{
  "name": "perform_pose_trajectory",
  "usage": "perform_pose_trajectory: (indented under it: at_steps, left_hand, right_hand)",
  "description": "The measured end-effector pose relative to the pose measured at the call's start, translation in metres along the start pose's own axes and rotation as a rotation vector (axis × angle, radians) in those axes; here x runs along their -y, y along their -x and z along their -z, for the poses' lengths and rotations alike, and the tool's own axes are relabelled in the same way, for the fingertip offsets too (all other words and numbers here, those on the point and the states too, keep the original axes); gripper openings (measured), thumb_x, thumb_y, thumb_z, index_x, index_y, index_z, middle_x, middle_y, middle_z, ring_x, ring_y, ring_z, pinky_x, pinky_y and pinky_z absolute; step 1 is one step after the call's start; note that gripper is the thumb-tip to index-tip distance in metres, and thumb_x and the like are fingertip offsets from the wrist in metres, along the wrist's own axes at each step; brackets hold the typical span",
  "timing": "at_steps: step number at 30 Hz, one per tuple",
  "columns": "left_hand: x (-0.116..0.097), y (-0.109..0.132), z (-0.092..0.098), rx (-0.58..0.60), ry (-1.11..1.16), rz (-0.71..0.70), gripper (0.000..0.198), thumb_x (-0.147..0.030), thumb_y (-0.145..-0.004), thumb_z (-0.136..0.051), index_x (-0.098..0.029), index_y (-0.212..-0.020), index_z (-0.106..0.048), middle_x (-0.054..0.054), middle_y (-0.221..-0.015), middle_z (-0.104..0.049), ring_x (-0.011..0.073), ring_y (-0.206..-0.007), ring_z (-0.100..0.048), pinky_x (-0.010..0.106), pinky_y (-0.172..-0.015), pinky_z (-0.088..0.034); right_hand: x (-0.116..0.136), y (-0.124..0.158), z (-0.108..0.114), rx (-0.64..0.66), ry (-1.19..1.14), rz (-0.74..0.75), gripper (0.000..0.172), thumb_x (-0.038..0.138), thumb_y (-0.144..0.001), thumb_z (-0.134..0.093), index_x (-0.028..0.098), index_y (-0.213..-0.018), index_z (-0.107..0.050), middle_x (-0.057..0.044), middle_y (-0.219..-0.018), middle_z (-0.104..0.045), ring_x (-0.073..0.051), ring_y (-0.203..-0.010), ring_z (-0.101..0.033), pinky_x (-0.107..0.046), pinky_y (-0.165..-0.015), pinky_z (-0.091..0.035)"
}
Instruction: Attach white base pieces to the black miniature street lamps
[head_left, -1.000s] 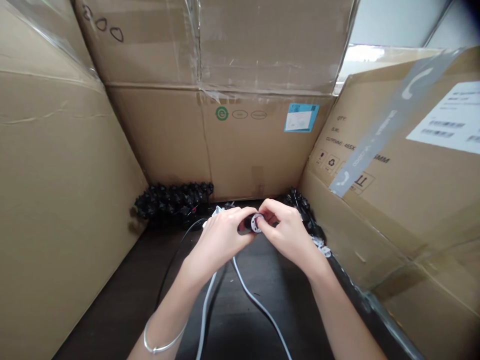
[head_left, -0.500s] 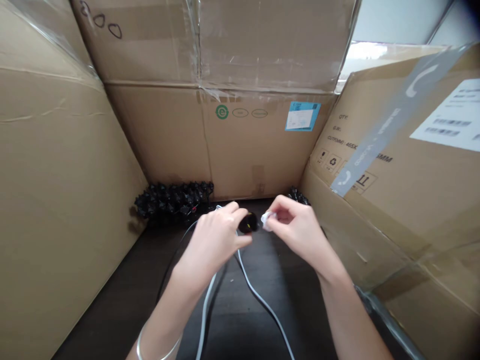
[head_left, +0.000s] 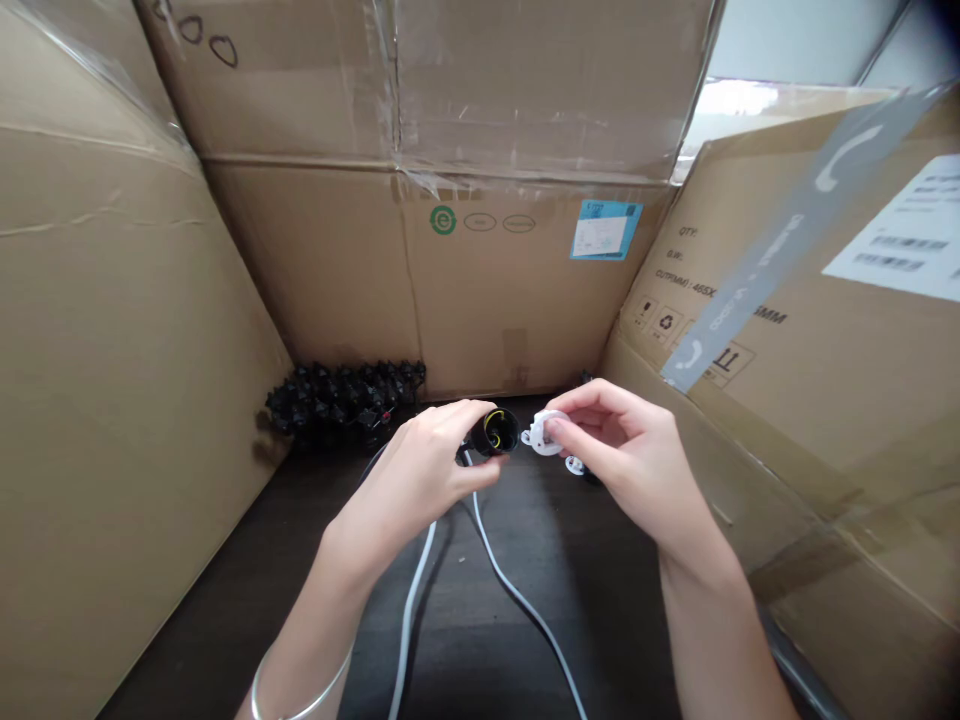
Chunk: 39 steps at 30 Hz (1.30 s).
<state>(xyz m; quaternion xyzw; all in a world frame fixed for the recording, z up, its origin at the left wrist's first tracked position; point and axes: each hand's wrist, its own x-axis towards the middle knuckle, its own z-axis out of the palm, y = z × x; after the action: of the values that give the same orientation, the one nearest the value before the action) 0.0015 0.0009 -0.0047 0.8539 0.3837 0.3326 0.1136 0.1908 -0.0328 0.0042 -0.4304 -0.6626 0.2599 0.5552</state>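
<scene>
My left hand [head_left: 427, 452] is closed around a black cylindrical housing [head_left: 480, 436]. Its round open mouth faces right and partly toward me, and a yellow wire loop shows inside. Just right of that mouth, with a small gap between, is a white disc-shaped plastic piece [head_left: 546, 433] with a small tab on its left. The thumb and fingers of my right hand [head_left: 616, 435] pinch this piece. Under the right fingers sits a smaller white round part [head_left: 574, 465], partly hidden. Grey cables [head_left: 491, 558] run from below the left hand toward me.
A pile of black knobbly parts [head_left: 345, 395] lies at the back left of the dark tabletop [head_left: 480, 620]. Large cardboard boxes stand on the left [head_left: 112, 400], at the back [head_left: 337, 260] and on the right [head_left: 840, 420], walling in the work area.
The black housing has turned so more of its inside shows. My right hand has shifted right, and the white piece now shows its flat face. The smaller white part has come into sight.
</scene>
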Motion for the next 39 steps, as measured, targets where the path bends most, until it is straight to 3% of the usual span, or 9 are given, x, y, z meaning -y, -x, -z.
perform_pose_trajectory:
  at_steps: [5, 10, 39]
  left_hand:
    - [-0.005, -0.001, 0.001, 0.021, -0.002, -0.029, 0.020, -0.018, -0.075, -0.059, -0.018, -0.095, -0.062, 0.003, -0.089, -0.065, 0.0179, -0.080, -0.059, 0.028, -0.072, -0.044]
    - [-0.007, -0.001, 0.002, 0.020, -0.007, -0.041, 0.015, -0.019, -0.074, -0.060, -0.018, -0.089, -0.063, 0.004, -0.084, -0.065, 0.0187, -0.078, -0.060, 0.028, -0.071, -0.045]
    - [-0.007, -0.001, 0.001, 0.049, -0.017, -0.036, 0.013, -0.017, -0.076, -0.060, -0.017, -0.089, -0.059, 0.000, -0.084, -0.061, 0.0143, -0.075, -0.055, 0.026, -0.069, -0.040]
  right_hand:
    - [0.003, 0.006, -0.010, -0.023, 0.096, 0.135, 0.003, 0.020, -0.081, -0.061, 0.020, -0.082, -0.064, -0.002, -0.082, -0.065, -0.015, -0.073, -0.061, -0.027, -0.067, -0.052]
    - [0.001, 0.004, -0.016, -0.060, 0.178, 0.260, 0.005, 0.015, -0.081, -0.060, 0.020, -0.081, -0.062, -0.001, -0.082, -0.063, -0.013, -0.071, -0.058, -0.027, -0.064, -0.049]
    - [-0.004, 0.002, -0.016, -0.014, 0.170, 0.266, 0.006, 0.014, -0.082, -0.060, 0.019, -0.082, -0.061, 0.000, -0.084, -0.062, -0.013, -0.076, -0.058, -0.027, -0.066, -0.048]
